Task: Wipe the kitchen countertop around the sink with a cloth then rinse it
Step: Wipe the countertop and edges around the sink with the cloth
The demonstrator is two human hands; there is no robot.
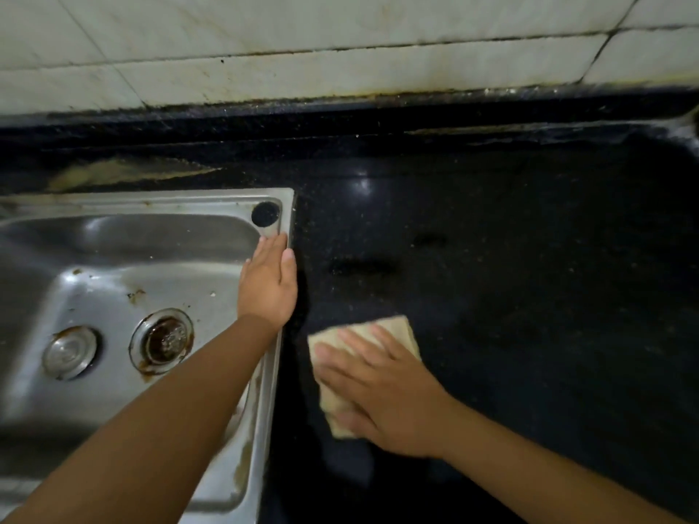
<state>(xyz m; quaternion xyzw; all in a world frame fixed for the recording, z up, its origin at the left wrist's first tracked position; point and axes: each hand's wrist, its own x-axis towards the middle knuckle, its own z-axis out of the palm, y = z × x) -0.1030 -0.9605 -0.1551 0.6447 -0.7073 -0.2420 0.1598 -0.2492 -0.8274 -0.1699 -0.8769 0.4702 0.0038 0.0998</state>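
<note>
two bare hands are working over a dark speckled tabletop [510, 259] beside a steel sink [113, 236]. from the head view, the right hand [382, 387] is lying flat, fingers [355, 346] spread wide and pressing down on a folded beige cloth [393, 327], which is sitting on the tabletop just right of the sink's edge. the left hand [268, 285] is resting open on the sink's right rim, fingers together and holding nothing, near a round black hole [265, 214] in the corner. a rusty drain [162, 340] is showing in the basin, with a metal plug [70, 351] beside it. stained white tiles [302, 43] are lining the wall behind.
</note>
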